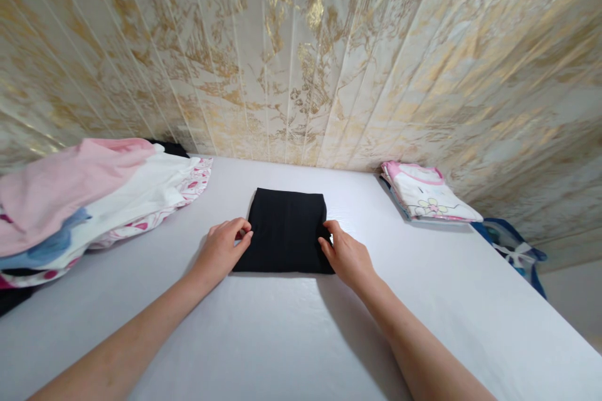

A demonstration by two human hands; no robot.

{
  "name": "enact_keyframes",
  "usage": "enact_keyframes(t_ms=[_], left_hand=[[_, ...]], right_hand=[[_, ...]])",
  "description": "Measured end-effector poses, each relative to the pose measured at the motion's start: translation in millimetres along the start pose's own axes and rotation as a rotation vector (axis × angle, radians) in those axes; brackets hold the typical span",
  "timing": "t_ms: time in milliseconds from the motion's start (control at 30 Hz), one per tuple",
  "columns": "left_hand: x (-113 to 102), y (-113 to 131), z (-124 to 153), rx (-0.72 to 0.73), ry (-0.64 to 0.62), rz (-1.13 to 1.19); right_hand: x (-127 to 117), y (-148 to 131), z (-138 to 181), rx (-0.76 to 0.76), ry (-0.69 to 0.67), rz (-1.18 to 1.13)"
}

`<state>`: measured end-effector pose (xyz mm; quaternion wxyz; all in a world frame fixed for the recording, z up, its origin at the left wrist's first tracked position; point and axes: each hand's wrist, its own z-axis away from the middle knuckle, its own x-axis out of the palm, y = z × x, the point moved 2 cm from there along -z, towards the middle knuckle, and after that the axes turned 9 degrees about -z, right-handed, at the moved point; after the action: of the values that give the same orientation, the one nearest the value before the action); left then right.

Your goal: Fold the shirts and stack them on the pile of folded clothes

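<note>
A black garment (286, 232), folded into a neat, nearly square bundle, lies flat on the white table; folded like this, its kind does not show. My left hand (224, 243) is at its left edge, thumb and forefinger curled in a pinch on the cloth. At the right edge, my right hand (345, 252) pinches the fabric between thumb and fingers. Both forearms reach in from the bottom of the view.
Loose clothes in pink (89, 182), white and blue are heaped on the left of the white table (263, 338). A stack of folded clothes (427, 194) sits at the back right. Beyond the right edge is a blue-trimmed bag (512, 250). A gold-patterned curtain (291, 62) hangs behind.
</note>
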<state>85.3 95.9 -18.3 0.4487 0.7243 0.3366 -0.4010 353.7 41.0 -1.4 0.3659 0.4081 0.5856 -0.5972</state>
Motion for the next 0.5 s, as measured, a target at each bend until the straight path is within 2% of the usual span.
enact_keyframes(t_ms=[233,500], left_hand=[[-2,1,0,0.019,0.004,-0.018],[8,-11,2,0.017,0.042,0.046]], right_hand=[[-2,-3,2,0.028,0.004,0.062],[1,1,4,0.017,0.05,-0.032]])
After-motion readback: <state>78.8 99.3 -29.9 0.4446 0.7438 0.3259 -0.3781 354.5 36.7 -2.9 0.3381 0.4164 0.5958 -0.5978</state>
